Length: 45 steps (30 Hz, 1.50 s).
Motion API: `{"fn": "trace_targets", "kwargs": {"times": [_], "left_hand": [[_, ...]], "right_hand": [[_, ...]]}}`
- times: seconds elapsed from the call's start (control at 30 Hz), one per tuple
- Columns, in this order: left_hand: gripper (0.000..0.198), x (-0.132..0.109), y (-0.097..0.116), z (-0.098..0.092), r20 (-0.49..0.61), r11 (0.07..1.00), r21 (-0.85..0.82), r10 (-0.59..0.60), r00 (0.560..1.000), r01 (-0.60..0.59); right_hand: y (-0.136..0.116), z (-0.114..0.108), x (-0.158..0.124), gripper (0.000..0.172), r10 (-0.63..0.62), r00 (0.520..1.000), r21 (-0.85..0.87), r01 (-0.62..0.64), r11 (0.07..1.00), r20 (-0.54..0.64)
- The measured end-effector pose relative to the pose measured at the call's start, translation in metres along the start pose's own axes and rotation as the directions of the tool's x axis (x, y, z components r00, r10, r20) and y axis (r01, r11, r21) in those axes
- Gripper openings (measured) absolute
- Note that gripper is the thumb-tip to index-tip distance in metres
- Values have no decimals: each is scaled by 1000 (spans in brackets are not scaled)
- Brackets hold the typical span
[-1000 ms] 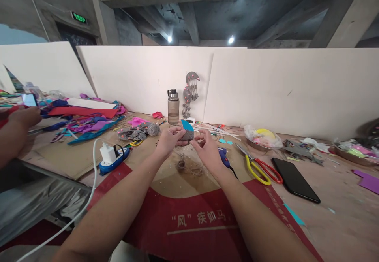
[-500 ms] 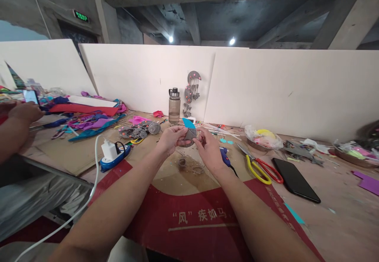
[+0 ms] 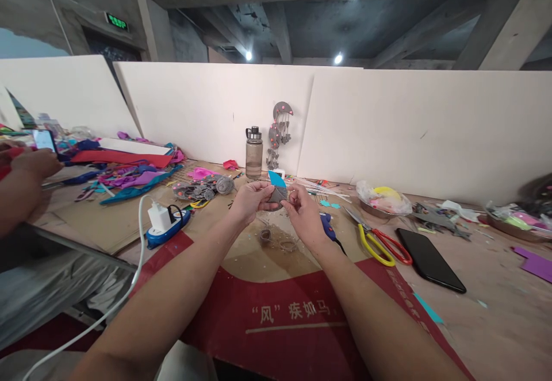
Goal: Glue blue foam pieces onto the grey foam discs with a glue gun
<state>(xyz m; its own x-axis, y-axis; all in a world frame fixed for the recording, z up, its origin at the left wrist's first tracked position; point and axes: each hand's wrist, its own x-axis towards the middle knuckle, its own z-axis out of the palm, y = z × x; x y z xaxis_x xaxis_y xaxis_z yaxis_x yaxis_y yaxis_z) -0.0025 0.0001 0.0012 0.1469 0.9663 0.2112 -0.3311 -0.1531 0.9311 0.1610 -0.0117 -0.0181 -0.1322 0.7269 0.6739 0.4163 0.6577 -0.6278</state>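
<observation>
Between both hands is a small grey felt piece with a bright blue pointed piece sticking up from its top. My left hand pinches the grey felt from the left, thumb in front. On the other side, my right hand has its thumb and fingers closed at the right edge of the same felt. My fingers hide part of it. Below the hands, coils of thin grey cord lie on the cardboard. A blue glue gun is partly hidden behind my right wrist.
Scissors with yellow and red handles lie beside a black phone on the right. A bottle and grey hanging ornament stand behind. At left are a blue power strip, felt scraps and another person's hand.
The blue piece and the grey felt have shifted very slightly to the right in the view. Both hands keep their hold; little else differs.
</observation>
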Motion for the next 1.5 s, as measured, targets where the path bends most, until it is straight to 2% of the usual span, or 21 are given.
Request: {"fn": "trace_targets", "kwargs": {"times": [0.37, 0.9, 1.1, 1.33, 1.5], "left_hand": [[40, 0, 0, 2, 38, 1000, 1, -9, 999, 9], [40, 0, -1, 4, 40, 999, -50, -3, 999, 5], [36, 0, -1, 5, 39, 998, -51, -18, 999, 20], [35, 1, -2, 5, 30, 998, -63, -16, 999, 18], [36, 0, -2, 6, 26, 997, -76, -11, 1000, 13]], "right_hand": [[1, 3, -3, 24, -51, 993, 40, 56, 998, -109], [1, 4, -4, 15, -114, 979, -23, 111, 994, -170], [1, 5, -3, 23, -127, 976, -38, 123, 992, -176], [-3, 3, -4, 14, -141, 973, -46, 135, 990, -182], [-3, 4, -5, 22, -109, 973, -28, 106, 994, -201]]}}
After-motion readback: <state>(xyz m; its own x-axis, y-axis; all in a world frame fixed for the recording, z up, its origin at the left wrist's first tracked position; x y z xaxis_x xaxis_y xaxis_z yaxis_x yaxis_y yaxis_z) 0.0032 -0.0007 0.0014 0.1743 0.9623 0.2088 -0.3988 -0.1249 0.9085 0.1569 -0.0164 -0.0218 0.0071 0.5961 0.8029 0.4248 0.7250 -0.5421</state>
